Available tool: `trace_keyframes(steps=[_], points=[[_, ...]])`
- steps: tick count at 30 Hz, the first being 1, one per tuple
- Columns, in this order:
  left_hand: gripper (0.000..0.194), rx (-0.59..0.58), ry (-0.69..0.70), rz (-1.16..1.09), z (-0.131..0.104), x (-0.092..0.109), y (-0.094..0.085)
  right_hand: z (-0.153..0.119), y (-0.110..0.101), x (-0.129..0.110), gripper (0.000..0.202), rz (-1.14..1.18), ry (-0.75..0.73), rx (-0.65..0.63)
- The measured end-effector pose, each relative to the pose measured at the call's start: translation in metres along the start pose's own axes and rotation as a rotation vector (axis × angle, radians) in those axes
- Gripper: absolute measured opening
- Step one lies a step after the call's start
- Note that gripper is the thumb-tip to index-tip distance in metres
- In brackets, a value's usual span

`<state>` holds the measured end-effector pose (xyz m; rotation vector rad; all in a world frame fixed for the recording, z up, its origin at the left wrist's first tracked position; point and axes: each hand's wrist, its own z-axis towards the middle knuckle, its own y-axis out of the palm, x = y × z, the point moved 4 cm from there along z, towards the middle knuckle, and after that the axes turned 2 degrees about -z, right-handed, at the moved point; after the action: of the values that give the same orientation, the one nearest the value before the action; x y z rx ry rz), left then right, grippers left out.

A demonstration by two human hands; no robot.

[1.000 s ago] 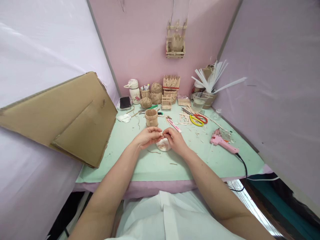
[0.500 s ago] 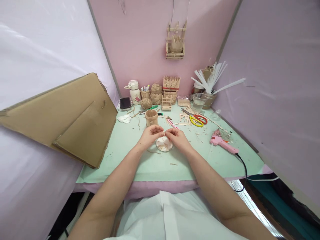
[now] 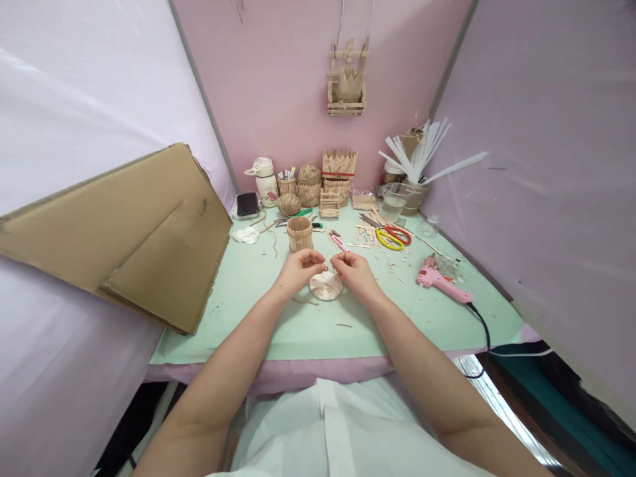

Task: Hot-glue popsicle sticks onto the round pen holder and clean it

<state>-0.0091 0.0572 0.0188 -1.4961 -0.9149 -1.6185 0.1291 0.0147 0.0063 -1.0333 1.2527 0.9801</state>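
Note:
Above a small round white dish [image 3: 326,287] with light bits in it, my two hands are close together. My left hand [image 3: 304,267] is closed in a pinch, with a tiny pale piece at its fingertips, too small to name. My right hand [image 3: 352,269] pinches too, a small gap away; what is between its fingers cannot be made out. Just behind my left hand stands a round cup covered in wooden sticks [image 3: 300,234]. A pink pen-like tool [image 3: 340,243] lies behind my right hand.
To the right lie a pink glue gun [image 3: 443,281] with a black cord and scissors [image 3: 390,237] with red and yellow handles among stick scraps. A large cardboard sheet [image 3: 149,225] leans at the left. Along the back stand a white bottle [image 3: 265,182], twine balls [image 3: 289,204] and stick-covered holders.
My fingertips, which met over the dish, have come slightly apart, the right hand shifting a little to the right. The whole view has shifted very slightly.

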Motion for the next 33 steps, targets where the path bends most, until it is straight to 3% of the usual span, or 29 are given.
trace_keyframes(steps=[5, 18, 33], points=[[0.018, 0.098, -0.093, -0.086, 0.0004, -0.0039, -0.0021, 0.0000, 0.0011, 0.0012, 0.022, 0.023, 0.019, -0.018], [0.020, 0.095, -0.134, -0.118, -0.0013, -0.0043, 0.0004, -0.0012, 0.0026, 0.0030, 0.024, -0.004, -0.018, -0.042], [0.025, 0.064, -0.089, -0.133, -0.0007, -0.0050, -0.0006, -0.0026, 0.0024, 0.0016, 0.025, -0.037, -0.037, -0.038]])
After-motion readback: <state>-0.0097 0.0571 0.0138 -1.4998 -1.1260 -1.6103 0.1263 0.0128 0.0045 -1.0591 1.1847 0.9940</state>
